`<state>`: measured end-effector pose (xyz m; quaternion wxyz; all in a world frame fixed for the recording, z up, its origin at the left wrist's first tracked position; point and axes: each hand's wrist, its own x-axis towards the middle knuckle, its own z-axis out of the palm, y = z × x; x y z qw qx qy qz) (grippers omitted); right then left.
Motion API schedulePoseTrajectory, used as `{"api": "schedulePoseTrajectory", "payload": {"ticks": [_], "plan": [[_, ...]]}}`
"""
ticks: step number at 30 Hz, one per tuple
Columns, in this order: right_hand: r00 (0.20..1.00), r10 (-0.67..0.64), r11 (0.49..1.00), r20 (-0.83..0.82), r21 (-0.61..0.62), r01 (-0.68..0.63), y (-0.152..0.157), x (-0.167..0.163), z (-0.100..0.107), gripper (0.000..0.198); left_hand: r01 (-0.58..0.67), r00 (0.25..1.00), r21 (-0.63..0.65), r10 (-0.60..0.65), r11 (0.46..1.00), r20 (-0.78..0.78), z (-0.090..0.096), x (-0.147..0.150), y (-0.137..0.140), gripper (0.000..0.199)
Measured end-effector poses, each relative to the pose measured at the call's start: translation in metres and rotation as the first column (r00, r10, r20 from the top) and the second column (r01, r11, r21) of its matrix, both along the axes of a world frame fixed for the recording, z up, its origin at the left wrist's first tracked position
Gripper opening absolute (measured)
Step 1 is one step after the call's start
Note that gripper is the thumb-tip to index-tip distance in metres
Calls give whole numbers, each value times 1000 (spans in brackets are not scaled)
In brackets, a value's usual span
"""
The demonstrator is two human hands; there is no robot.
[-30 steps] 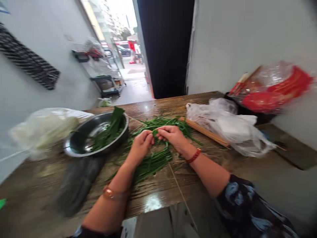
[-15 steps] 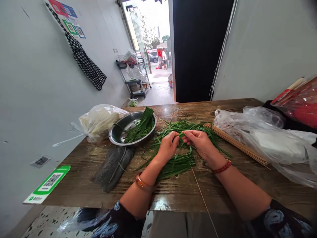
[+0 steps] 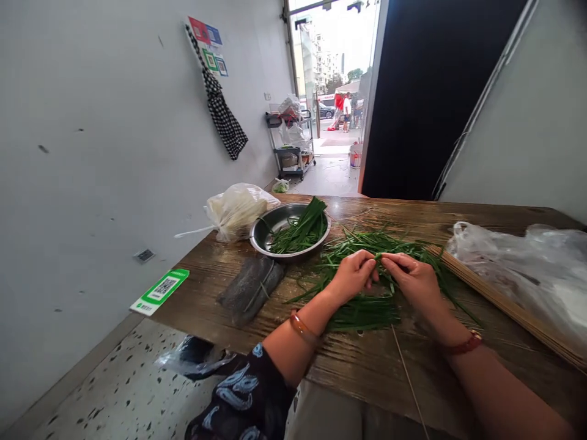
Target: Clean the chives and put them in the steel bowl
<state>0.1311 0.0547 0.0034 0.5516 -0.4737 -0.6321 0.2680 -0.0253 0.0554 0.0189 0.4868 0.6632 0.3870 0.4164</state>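
Observation:
Both hands meet over a pile of loose green chives (image 3: 362, 244) on the wooden table. My left hand (image 3: 355, 274) pinches one end of a small folded bit of chive (image 3: 378, 257). On its other side, my right hand (image 3: 410, 278) grips the same bit between thumb and fingers. Below my wrists lies a neater bundle of chives (image 3: 364, 313), cut to similar lengths. A single thin bamboo skewer (image 3: 406, 370) sticks out from that bundle over the table's near edge. More chives (image 3: 305, 229) rest in a steel bowl (image 3: 255, 240) to the left of the pile.
Bamboo skewers (image 3: 504, 296) lie in a bunch at right beside a clear plastic bag (image 3: 513, 250). A dark mesh bundle (image 3: 252, 290) sits before the bowl, and a tied plastic bag (image 3: 238, 211) behind it. A green QR card (image 3: 160, 291) is at the table's left corner.
The view has swung left, so everything sits further right in the picture. Both hands stay together on the chive, with slightly shifted fingers.

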Motion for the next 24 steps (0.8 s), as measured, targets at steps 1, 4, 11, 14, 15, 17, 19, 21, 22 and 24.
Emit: {"api": "schedulePoseTrajectory", "payload": {"ticks": [1,4,11,14,15,17,19,21,22,24], "plan": [[1000,11,1000,14,11,-11,0,0,-1,30,1,1000,9,-1,1000,3,1,0,-1,17],[998,38,999,41,11,-39,-2,1,-2,32,-34,999,57,35,998,-18,4,0,-2,16],[995,27,970,-99,-236,-50,-4,2,-4,38,-119,988,120,129,986,-84,0,1,-1,11],[998,10,974,-62,-225,-24,-4,3,-3,34,-85,996,43,87,995,-33,-2,1,1,11],[999,0,980,-35,-201,-7,-5,4,-1,33,-71,998,4,71,997,1,-1,1,1,12],[999,-11,994,37,-106,15,-7,3,3,29,-46,996,-75,52,996,74,0,-1,2,14],[992,12,1000,127,25,-15,-11,2,9,25,-29,993,-132,44,991,113,3,-2,3,17],[975,49,988,218,135,-80,-13,1,15,21,9,992,-149,10,989,125,6,-4,3,21],[965,54,980,255,173,-101,-13,1,17,19,44,993,-153,-26,987,117,8,-5,3,23],[954,37,969,297,223,-107,-13,0,20,17,111,990,-168,-94,979,105,11,-7,2,26]]}}
